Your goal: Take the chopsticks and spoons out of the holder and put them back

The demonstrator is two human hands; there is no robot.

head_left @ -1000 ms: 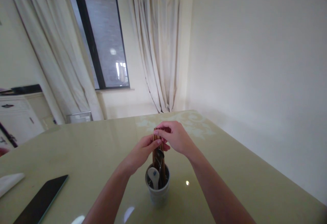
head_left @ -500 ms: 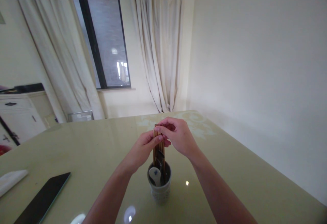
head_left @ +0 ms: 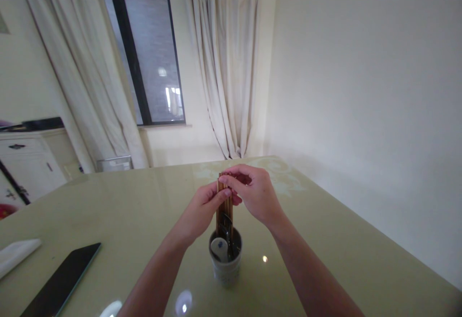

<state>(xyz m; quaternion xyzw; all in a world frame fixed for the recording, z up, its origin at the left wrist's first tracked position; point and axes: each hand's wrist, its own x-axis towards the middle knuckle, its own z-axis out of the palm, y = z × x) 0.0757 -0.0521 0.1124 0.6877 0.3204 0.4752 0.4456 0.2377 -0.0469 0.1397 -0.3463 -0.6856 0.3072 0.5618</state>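
A bundle of brown wooden chopsticks stands upright in a pale patterned cup. My left hand is closed round the chopsticks from the left, its thumb across their front. From the right, my right hand pinches them near their top ends, slightly higher than the left. Some of its fingers are hidden behind the bundle. A white ceramic spoon with a blue mark leans in the front of the cup. Dark metal cutlery stands beside it.
The cup is on a glossy greenish table. To the left lie a flat black slab-like object and a folded white item. A white wall runs along the table's right side. Behind are a curtain and a white cabinet.
The chopsticks and both hands are very slightly higher in the view. Both hands keep their hold, and the cup has hardly moved.
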